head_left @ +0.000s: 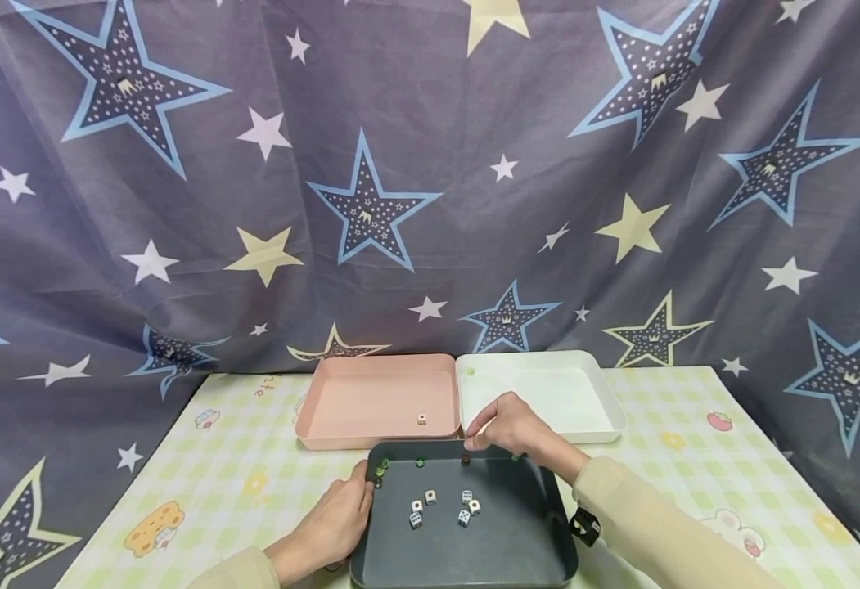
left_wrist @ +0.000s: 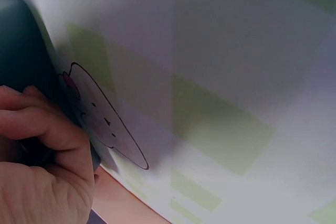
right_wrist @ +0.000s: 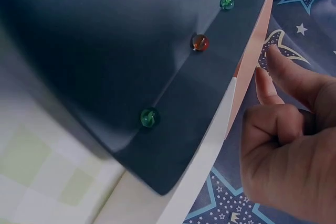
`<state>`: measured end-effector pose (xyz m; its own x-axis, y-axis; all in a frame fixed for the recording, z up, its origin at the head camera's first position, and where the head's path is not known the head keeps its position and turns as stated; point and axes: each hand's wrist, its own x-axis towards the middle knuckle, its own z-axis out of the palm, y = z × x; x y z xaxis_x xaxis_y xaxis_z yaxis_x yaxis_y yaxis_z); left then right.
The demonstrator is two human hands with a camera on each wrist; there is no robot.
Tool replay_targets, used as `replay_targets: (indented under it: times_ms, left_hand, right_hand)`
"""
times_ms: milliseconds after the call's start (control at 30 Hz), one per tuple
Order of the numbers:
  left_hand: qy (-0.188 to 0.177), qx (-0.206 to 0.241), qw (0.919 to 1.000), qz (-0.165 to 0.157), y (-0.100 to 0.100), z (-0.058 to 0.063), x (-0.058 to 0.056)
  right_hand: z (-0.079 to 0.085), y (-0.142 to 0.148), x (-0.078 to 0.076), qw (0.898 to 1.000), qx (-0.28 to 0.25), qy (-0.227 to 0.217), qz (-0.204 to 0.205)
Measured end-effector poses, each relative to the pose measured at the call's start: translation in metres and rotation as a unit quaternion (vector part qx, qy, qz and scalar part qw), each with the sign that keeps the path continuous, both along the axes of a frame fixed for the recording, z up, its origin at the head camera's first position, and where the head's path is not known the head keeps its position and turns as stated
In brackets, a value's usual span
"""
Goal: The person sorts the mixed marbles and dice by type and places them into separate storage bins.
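Observation:
A dark grey tray (head_left: 503, 540) lies in front of me, with several white dice (head_left: 463, 518) near its middle. Along its far side are several green marbles (right_wrist: 149, 118) and one reddish-brown marble (right_wrist: 200, 42). My left hand (head_left: 337, 515) grips the tray's left wall, fingers curled over the rim in the left wrist view. Over the far rim hovers my right hand (head_left: 509, 425), close to the reddish-brown marble in the head view. In the right wrist view its thumb and forefinger stand slightly apart, and nothing shows between them.
Behind the dark tray stand a pink tray (head_left: 378, 397) holding one die (head_left: 421, 419) and a white tray (head_left: 547, 401) with a light green marble (head_left: 470, 372). A checked tablecloth (head_left: 665, 483) covers the table. A star-patterned curtain (head_left: 430, 106) hangs behind it.

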<state>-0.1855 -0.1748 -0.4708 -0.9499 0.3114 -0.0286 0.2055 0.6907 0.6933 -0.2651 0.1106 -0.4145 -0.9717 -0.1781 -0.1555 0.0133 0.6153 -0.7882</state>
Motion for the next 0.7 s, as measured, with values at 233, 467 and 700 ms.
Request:
replay_targets:
  times_ms: [233,467,700]
  left_hand:
    - [-0.003,0.005,1.0,-0.005,-0.0008,-0.0007,-0.0007]
    - [-0.002,0.007,1.0,-0.007,-0.0009,-0.0019,-0.0014]
    - [0.003,0.002,1.0,-0.007,-0.0014,-0.0017,-0.0011]
  right_hand:
    - [-0.0022,-0.002,0.0021,1.0,-0.005,-0.006,0.003]
    - [-0.0027,-0.0038,0.005,1.0,-0.008,-0.004,0.01]
    - [-0.0033,-0.0073,0.0079,1.0,-0.001,0.013,0.024]
